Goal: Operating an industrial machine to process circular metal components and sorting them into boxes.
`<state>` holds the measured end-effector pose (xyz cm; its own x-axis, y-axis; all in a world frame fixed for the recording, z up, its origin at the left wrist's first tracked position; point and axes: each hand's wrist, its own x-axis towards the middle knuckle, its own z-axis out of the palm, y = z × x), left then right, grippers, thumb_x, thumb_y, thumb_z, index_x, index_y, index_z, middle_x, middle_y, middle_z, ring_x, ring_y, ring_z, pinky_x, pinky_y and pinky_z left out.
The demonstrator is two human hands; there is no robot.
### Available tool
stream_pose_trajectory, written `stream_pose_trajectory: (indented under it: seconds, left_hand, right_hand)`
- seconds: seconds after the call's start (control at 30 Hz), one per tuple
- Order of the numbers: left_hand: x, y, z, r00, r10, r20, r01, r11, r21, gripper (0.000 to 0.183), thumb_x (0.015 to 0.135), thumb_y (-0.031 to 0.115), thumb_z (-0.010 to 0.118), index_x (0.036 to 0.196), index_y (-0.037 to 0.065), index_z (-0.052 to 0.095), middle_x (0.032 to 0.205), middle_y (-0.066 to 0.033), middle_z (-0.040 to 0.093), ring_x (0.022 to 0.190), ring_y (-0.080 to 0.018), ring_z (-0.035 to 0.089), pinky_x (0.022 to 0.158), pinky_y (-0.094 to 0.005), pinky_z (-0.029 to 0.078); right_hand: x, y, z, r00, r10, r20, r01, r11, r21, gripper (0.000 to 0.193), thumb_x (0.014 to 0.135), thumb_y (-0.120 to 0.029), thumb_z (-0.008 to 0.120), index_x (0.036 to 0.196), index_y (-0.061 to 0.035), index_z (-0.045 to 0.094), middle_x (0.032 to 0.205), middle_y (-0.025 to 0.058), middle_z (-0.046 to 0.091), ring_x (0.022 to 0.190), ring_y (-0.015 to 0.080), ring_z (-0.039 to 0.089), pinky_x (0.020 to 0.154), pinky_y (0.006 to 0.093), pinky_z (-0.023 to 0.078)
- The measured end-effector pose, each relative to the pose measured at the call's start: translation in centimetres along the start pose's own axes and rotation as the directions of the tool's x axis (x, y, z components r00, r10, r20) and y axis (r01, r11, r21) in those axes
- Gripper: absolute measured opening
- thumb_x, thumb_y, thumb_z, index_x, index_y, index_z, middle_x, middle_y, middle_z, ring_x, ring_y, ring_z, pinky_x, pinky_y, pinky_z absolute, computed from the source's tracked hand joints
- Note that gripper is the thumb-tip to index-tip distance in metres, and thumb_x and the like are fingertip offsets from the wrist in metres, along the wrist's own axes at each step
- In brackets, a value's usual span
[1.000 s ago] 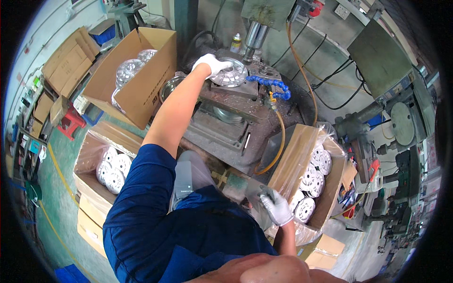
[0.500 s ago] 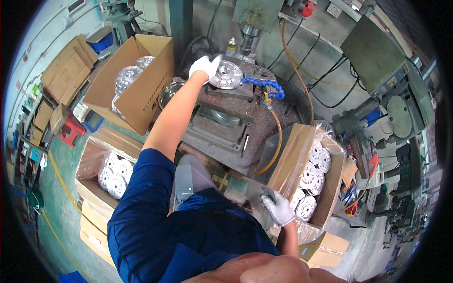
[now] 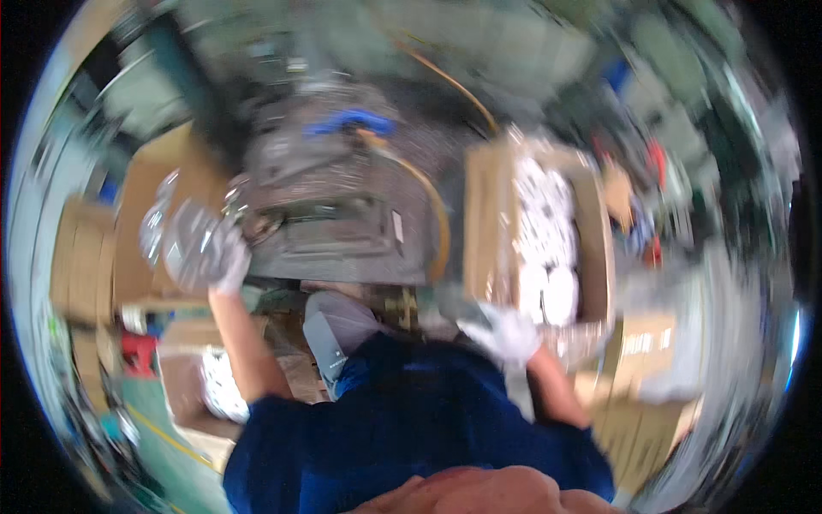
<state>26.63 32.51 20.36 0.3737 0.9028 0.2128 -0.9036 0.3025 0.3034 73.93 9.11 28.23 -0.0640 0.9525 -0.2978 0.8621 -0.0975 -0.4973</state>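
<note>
Already, pale discs [image 3: 548,218] lay boxed; the left hand [image 3: 229,259] clasped a shiny disc [image 3: 190,244], unreleased; the right hand [image 3: 509,334] had an indiscernible grip.

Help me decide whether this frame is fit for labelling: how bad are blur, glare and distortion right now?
Head view: strong motion blur smears most of the scene, including the blue hose; head view: the left hand and its silver disc have soft edges; head view: the boxed discs at right wash out toward white; head view: fisheye distortion, with black corners.
</note>
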Motion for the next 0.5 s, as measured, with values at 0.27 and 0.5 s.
stream_pose_trajectory:
  seconds: [0.27, 0.5]
  left_hand:
    - [-3.4, -17.4, 11.0, 0.607, -0.789, 0.098, 0.793, 0.592, -0.143, 0.031, 0.091, 0.029, 0.059, 0.111, 0.008, 0.052, 0.085, -0.0060, 0.055, 0.062, -0.0127, 0.052, 0.052, -0.0250, 0.044]
    - [-2.6, -25.6, 12.3, 0.714, -0.552, -0.431, 0.665, 0.342, 0.664, 0.066, 0.097, 0.053, 0.044, 0.138, 0.001, 0.043, 0.104, -0.0155, 0.062, 0.075, -0.0200, 0.063, 0.063, -0.0236, 0.049]
  right_hand:
    - [4.2, -5.0, -0.2, 0.868, -0.423, -0.262, 0.487, 0.829, 0.275, 0.064, 0.085, -0.035, 0.066, 0.139, -0.0125, 0.040, 0.132, 0.0170, 0.050, 0.104, 0.0363, 0.061, 0.091, 0.0404, 0.050]
    - [2.1, 0.6, -6.0, 0.914, -0.385, -0.126, 0.403, 0.838, 0.368, 0.030, 0.086, -0.031, 0.068, 0.103, -0.0074, 0.063, 0.089, 0.0109, 0.066, 0.085, 0.0249, 0.067, 0.074, 0.0341, 0.052]
